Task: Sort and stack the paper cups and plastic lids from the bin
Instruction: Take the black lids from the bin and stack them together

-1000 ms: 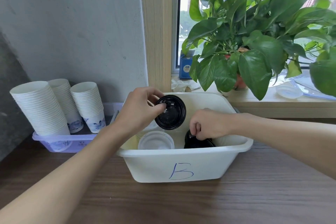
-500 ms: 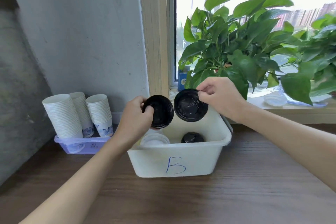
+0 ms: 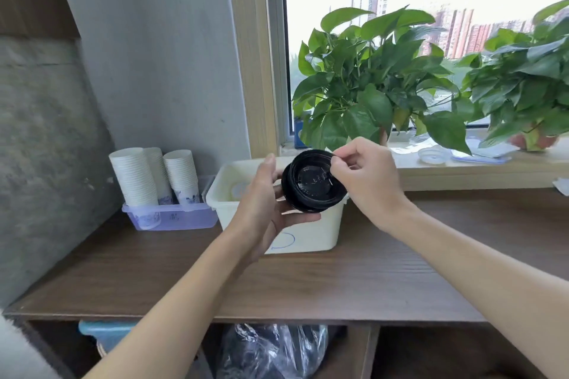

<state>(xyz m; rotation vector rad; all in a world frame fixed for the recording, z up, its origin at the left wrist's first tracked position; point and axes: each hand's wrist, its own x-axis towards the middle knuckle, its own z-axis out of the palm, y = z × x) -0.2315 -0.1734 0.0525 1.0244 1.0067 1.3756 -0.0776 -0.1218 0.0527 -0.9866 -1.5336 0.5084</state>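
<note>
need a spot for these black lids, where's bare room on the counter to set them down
The wooden counter is bare in front of the white bin to its front edge, and right of the bin below the windowsill. A narrower strip lies before the purple tray. Crowded: the back-left corner with the cups, and the sill with plants.
</note>
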